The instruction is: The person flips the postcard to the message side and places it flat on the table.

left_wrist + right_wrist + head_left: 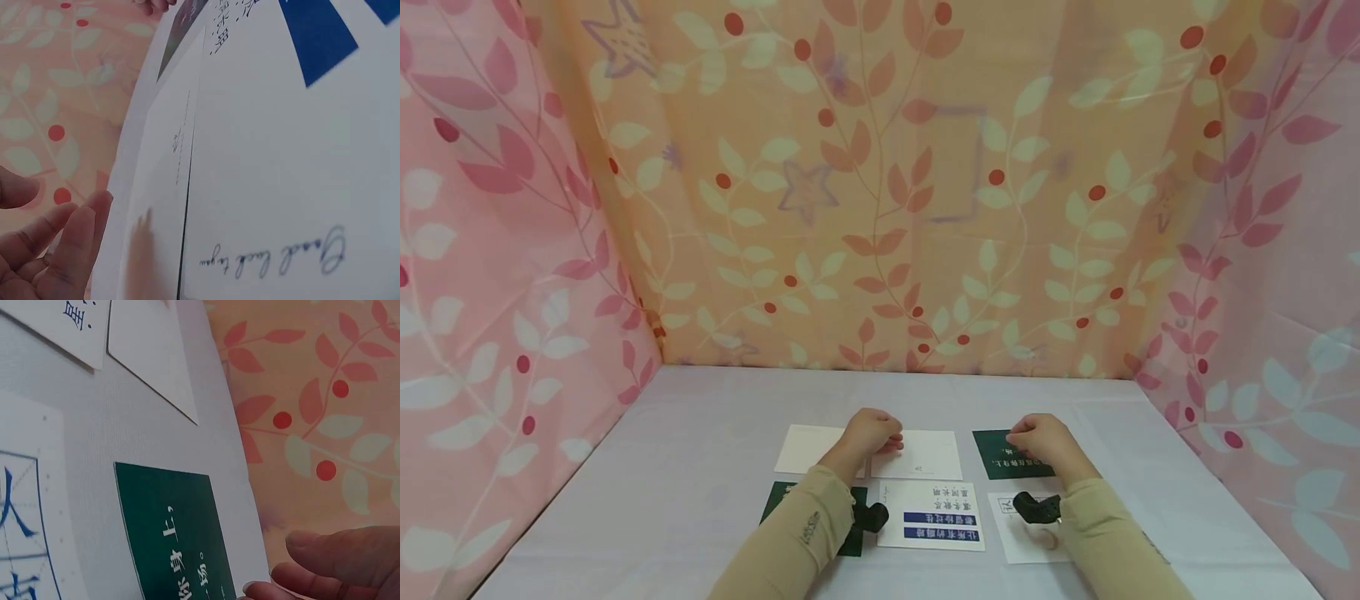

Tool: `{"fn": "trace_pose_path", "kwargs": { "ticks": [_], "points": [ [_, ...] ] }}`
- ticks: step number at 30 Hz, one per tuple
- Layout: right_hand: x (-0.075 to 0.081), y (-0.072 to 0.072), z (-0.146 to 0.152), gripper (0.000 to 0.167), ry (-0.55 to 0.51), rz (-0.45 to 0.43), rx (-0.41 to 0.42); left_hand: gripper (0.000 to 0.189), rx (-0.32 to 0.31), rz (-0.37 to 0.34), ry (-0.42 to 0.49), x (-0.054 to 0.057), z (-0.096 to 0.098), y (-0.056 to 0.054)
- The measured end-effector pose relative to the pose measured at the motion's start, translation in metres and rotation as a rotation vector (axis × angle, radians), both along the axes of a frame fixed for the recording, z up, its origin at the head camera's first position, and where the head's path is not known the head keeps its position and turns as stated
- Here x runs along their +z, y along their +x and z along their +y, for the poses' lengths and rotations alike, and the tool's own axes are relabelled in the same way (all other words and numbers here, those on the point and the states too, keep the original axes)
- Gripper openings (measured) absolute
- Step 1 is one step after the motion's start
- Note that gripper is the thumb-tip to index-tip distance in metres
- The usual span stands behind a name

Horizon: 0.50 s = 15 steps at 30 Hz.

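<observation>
My left hand [868, 435] is above two plain white cards in the back row, the left white card [805, 443] and the middle white card [925, 457]. In the left wrist view its loosely bent fingers [74, 250] hold nothing, thumb apart. Over the dark green card [1000, 457] at the back right is my right hand [1048, 442]. The right wrist view has its thumb and fingers [325, 550] apart beside that card's edge, with no card between them; whether the fingertips touch it I cannot tell.
Nearer me lie another green card [852, 543], partly under my left forearm, a white card with blue bands [928, 537], and a white card with a boxed character [1011, 546]. They rest on a white-covered table [715, 417] with patterned cloth walls [880, 292] on three sides.
</observation>
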State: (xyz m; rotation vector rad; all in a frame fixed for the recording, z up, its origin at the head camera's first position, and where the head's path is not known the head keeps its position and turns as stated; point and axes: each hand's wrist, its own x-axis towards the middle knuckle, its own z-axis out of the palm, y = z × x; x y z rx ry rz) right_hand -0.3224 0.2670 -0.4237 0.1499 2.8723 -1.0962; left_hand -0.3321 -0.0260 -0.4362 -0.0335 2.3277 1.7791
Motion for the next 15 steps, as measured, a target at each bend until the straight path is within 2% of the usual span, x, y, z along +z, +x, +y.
{"fn": "trace_pose_path", "kwargs": {
  "ticks": [5, 15],
  "points": [
    [0.003, 0.001, 0.012, 0.021, 0.038, 0.001, -0.002, 0.023, 0.011, -0.014, 0.012, 0.001, 0.011, -0.001],
    [0.001, 0.002, 0.032, 0.024, 0.057, -0.005, -0.036, 0.019, -0.006, -0.007, 0.009, 0.003, 0.030, -0.005]
  ]
}}
